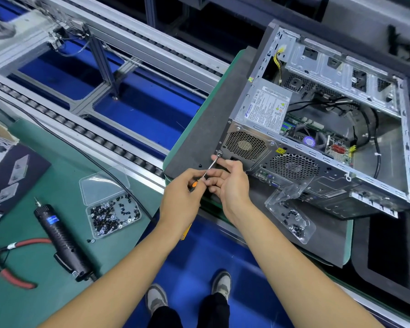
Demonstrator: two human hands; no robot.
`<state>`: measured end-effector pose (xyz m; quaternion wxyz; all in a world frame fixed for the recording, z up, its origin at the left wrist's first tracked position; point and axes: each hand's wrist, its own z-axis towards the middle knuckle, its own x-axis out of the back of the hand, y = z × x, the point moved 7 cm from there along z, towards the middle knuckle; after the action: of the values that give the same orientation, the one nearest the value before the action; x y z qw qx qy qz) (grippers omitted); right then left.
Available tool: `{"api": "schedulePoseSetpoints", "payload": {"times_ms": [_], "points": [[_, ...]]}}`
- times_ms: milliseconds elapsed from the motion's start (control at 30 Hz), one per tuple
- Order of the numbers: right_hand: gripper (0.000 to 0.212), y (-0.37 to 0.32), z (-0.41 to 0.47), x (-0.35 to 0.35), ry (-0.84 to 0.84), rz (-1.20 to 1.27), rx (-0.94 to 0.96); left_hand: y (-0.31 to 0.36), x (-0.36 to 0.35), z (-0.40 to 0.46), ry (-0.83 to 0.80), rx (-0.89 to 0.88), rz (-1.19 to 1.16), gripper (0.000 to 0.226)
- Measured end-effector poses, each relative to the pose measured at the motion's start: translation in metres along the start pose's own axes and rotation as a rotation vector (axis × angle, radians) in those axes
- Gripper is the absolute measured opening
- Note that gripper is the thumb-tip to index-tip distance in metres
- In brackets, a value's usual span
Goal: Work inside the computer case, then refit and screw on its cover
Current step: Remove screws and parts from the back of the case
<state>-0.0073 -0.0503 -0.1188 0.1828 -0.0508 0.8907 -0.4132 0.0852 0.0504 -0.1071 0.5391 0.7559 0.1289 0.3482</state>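
Note:
An open computer case (pixel 322 178) lies on its side on a grey mat (pixel 194 143), with no cover on it; the power supply (pixel 265 107), motherboard and cables show inside. My left hand (pixel 182 197) grips the orange handle of a small screwdriver (pixel 211 165). The screwdriver's tip sits on a screw (pixel 220 152) at the rear panel's corner beside the power supply fan grille. My right hand (pixel 230 183) holds the shaft near the handle, its fingers curled around it.
A clear box of black screws (pixel 111 214) and a black electric screwdriver (pixel 59 235) lie on the green bench at left, with red-handled pliers (pixel 14 275). A plastic bag of screws (pixel 291 216) rests by the case. A roller conveyor (pixel 81 129) runs behind.

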Motion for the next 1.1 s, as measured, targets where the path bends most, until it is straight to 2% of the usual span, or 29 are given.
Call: {"api": "schedulePoseSetpoints", "payload": {"times_ms": [500,800,967,1033,1100], "points": [[0.04,-0.001,-0.002,0.0,-0.003,0.01,-0.019,0.005,0.0,-0.004,0.045,-0.039,0.05,0.024],[0.029,-0.002,-0.002,-0.001,0.0,-0.065,0.006,0.025,0.0,-0.01,0.1,-0.154,0.44,0.015],[0.014,-0.008,-0.004,-0.003,0.058,-0.27,0.08,0.018,-0.001,-0.007,0.053,-0.035,0.34,0.012],[0.014,-0.009,-0.005,-0.006,0.07,-0.3,0.096,0.021,-0.003,-0.012,0.006,-0.071,0.225,0.018],[0.022,-0.009,-0.004,-0.007,0.084,-0.29,0.107,0.028,-0.005,-0.017,0.009,-0.142,0.198,0.032]]}}
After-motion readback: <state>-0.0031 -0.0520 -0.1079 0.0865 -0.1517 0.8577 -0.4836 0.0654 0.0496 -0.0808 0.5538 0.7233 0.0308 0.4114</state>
